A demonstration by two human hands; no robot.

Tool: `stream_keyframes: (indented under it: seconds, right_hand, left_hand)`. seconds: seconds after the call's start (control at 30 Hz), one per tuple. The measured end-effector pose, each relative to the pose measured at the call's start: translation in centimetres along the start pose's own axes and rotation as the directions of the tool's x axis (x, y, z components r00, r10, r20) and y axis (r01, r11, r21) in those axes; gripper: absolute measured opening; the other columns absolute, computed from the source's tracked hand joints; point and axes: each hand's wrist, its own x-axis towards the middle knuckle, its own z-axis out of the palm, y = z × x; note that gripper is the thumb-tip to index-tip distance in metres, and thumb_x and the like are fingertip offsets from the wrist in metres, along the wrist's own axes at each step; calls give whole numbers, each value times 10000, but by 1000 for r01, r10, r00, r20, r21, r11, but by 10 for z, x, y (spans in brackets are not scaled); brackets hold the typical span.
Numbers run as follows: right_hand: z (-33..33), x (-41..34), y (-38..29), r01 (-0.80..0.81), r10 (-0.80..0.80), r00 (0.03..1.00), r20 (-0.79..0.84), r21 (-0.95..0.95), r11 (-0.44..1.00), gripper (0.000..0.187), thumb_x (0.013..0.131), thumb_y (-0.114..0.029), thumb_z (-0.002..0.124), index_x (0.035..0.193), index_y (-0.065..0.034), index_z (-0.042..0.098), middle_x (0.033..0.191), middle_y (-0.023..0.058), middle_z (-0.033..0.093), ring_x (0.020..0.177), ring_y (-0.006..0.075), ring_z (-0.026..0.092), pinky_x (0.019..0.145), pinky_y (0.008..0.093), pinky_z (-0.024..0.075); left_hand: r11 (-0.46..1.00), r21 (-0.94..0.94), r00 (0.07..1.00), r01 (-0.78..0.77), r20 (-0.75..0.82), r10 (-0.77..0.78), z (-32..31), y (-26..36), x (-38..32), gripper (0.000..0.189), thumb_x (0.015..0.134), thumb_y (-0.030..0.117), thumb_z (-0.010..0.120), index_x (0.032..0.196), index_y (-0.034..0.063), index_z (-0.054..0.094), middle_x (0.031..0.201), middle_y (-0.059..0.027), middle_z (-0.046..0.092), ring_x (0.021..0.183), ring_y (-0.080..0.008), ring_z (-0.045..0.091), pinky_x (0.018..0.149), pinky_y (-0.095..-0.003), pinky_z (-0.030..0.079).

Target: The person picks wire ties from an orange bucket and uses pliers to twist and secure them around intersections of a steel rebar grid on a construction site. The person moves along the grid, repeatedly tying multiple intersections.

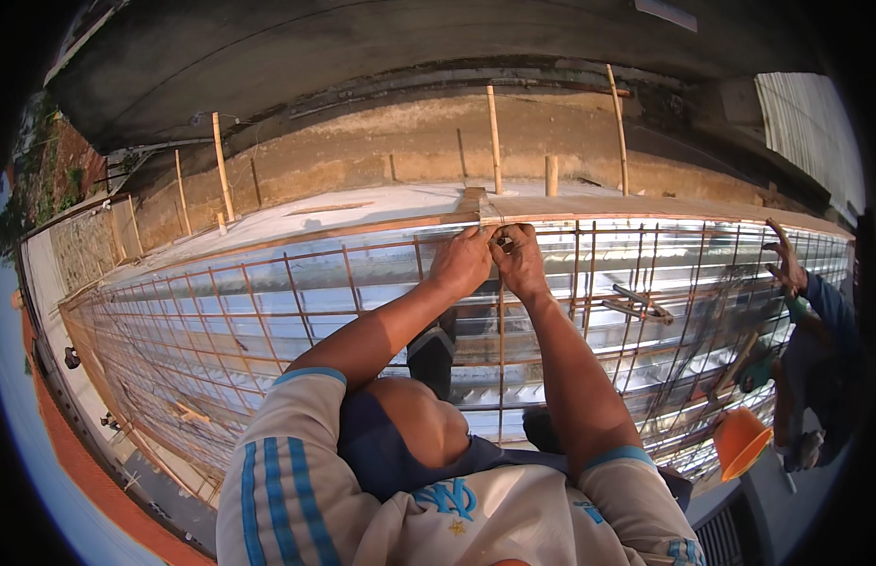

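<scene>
My left hand (462, 260) and my right hand (521, 260) meet at the lower edge of a short wooden batten (490, 209) on the formwork edge. The fingers of both are bent and pinched close together there. A thin wire seems to loop around the batten, but what lies between my fingertips is too small to tell. Just below my hands spreads a rusty steel rebar mesh (502, 347) over shiny corrugated metal decking (473, 393). To the right of my right arm, pincers (639, 308) with pale handles rest on the mesh.
A plywood board (622, 206) runs along the edge to the right. Bamboo poles (494, 138) rise beyond it before a stained wall (410, 131). At the right, a co-worker's hand (788, 260) reaches toward the edge. An orange rimmed object (741, 442), perhaps a hard hat, is near that person.
</scene>
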Motion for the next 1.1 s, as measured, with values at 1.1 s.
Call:
stream_keyframes:
  seconds: [1.1]
  right_hand:
    - [29,-18,-26,-131,101,927,-361,-60,990,297,860,-156,553,1120,-13,552,928,222,620,895,395,586,789,409,469]
  left_hand:
    - [935,-340,986,-105,85,142,-20,-11,23,452,827,47,480,1275,99,505,1300,-186,482,1177,-309,484,885,-327,441]
